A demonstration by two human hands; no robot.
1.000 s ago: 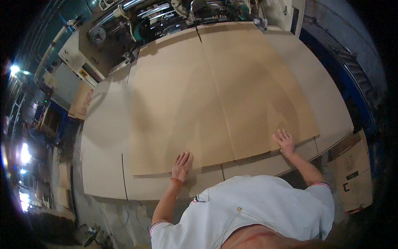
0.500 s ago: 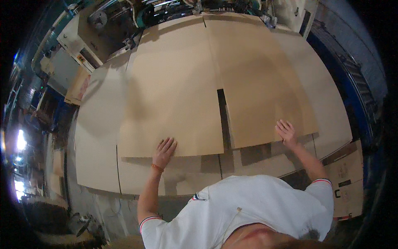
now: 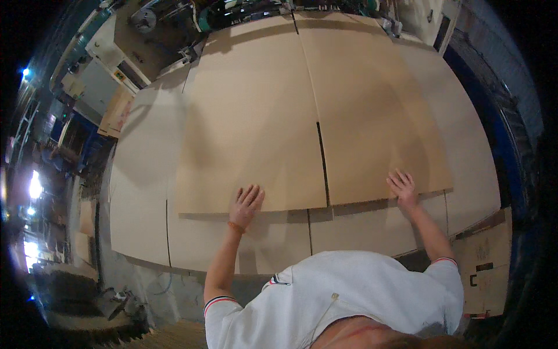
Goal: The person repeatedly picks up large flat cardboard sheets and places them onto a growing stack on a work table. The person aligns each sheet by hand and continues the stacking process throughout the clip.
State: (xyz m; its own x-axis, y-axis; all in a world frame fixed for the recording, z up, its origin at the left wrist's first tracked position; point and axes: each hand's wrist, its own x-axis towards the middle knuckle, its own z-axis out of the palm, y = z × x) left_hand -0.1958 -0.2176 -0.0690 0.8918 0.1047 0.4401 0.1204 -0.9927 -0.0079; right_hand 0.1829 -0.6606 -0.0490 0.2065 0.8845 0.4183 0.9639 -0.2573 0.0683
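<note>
Cardboard sheet (image 3: 302,110): large, brown, slotted, lying flat on top of the cardboard stack (image 3: 139,192).
Left hand (image 3: 246,205): open, fingers spread, palm pressed on the sheet's near edge, left of the slot (image 3: 321,157).
Right hand (image 3: 402,187): open, flat on the same edge, right of the slot.

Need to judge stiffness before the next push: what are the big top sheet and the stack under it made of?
Top sheet: looks like matte tan corrugated cardboard, with a cut slot and a fold line. Stack beneath: paler, same flat board look, probably cardboard too.
</note>
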